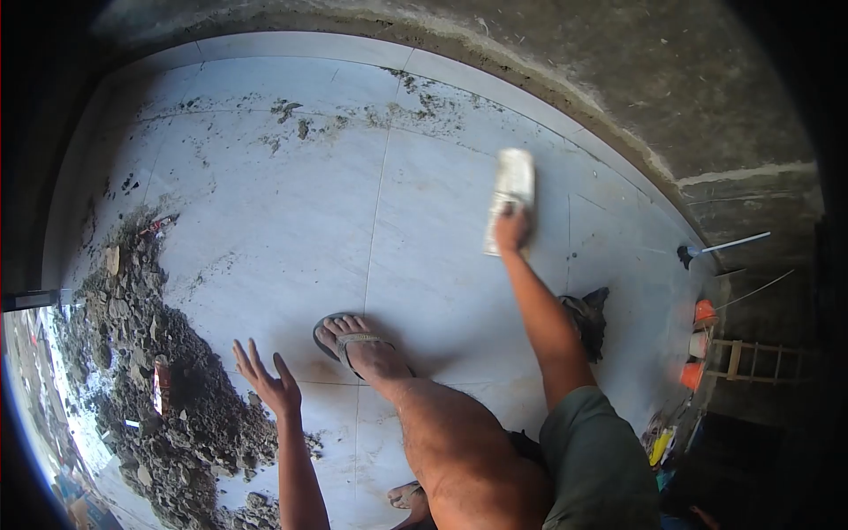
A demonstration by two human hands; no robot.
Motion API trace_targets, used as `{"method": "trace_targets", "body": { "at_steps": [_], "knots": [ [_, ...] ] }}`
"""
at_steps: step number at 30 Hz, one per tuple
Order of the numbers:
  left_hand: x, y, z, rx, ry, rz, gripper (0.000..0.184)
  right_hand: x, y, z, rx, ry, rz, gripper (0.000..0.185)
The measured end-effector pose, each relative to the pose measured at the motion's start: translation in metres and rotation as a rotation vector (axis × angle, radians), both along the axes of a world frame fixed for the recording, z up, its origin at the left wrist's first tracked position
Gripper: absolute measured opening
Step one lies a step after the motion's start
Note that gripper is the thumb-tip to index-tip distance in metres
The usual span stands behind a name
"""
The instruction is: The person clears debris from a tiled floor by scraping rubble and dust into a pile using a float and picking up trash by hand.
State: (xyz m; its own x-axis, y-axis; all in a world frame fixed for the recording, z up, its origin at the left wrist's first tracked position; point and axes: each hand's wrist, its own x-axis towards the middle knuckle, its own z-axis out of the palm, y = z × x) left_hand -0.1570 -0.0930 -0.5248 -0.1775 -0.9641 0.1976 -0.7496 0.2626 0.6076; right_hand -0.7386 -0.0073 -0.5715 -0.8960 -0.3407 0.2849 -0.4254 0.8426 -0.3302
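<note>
My right hand [511, 230] is closed round the handle of a pale, flat float-like tool [515, 181], slightly blurred, which lies against the light floor tiles [442, 203]. On the left, my left hand [268, 382] is raised with its fingers spread and holds nothing. It is nearest to a large heap of grey rubble [199, 389]. Between my hands, my sandalled foot [353, 340] rests on the tiles.
Loose debris [303, 128] lies scattered along the far tiles beneath the rough wall [671, 88]. A dark crumpled bag [587, 322] sits beside my right forearm. At the right are orange buckets [704, 314], a wooden ladder [755, 362] and a white-handled tool [733, 243].
</note>
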Motion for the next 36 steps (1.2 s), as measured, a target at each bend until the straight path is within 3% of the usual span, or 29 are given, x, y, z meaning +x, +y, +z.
{"method": "trace_targets", "body": {
  "at_steps": [2, 5, 9, 10, 16, 21, 24, 36],
  "knots": [
    [-0.008, -0.011, -0.007, 0.033, -0.050, -0.028, 0.053, -0.052, 0.034, 0.007, 0.131, 0.016, -0.130, 0.056],
    [-0.008, -0.027, -0.009, 0.088, -0.081, -0.034, 0.053, -0.138, 0.061, -0.042, 0.091, -0.008, -0.198, 0.051],
    [0.005, -0.046, -0.002, 0.175, -0.064, -0.025, 0.053, -0.152, -0.009, -0.050, -0.040, -0.099, -0.163, 0.047],
    [0.007, -0.050, 0.001, 0.190, -0.075, -0.023, 0.053, -0.140, -0.038, -0.036, -0.106, -0.107, -0.057, 0.048],
    [0.013, -0.083, -0.008, 0.196, -0.139, -0.022, 0.054, -0.097, -0.182, -0.044, -0.194, -0.131, 0.029, 0.052],
    [-0.001, -0.112, -0.027, 0.168, -0.195, -0.005, 0.054, -0.026, -0.255, 0.012, -0.128, -0.307, 0.069, 0.057],
    [-0.003, -0.115, -0.038, 0.140, -0.335, 0.003, 0.057, 0.000, -0.281, 0.012, -0.088, -0.244, 0.090, 0.058],
    [0.006, -0.120, -0.042, 0.230, -0.383, -0.009, 0.059, 0.102, -0.353, 0.036, 0.056, -0.217, 0.332, 0.054]
  ]
}}
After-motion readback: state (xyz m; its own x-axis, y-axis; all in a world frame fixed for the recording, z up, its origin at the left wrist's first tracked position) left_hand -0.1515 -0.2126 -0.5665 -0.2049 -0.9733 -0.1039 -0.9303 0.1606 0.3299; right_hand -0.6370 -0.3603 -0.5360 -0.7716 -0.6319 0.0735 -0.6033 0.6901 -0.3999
